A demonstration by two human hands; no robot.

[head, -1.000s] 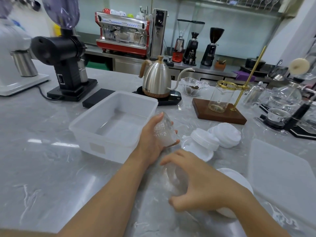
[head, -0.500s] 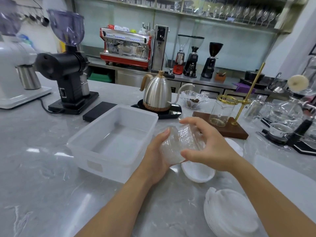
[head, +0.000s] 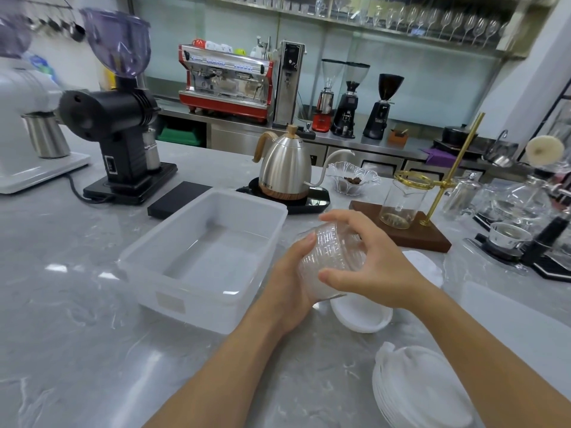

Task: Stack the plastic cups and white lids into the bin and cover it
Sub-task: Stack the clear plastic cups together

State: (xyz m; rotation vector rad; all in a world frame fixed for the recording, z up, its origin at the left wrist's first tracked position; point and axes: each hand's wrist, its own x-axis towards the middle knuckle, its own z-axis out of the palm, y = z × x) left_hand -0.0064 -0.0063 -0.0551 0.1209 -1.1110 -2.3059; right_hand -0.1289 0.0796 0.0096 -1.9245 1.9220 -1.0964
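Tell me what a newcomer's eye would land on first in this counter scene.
First, the two hands meeting at the centre: the left hand and right hand both grip a stack of clear plastic cups just above the counter. Next, the empty translucent bin just left of them, and white lids stacked at the near right. Behind, a steel gooseneck kettle and a red espresso machine stand out.

One translucent bin (head: 202, 257) is seen on the counter. Right of the bin, two hands, one clear cup stack (head: 329, 262) and three white lid piles are counted.
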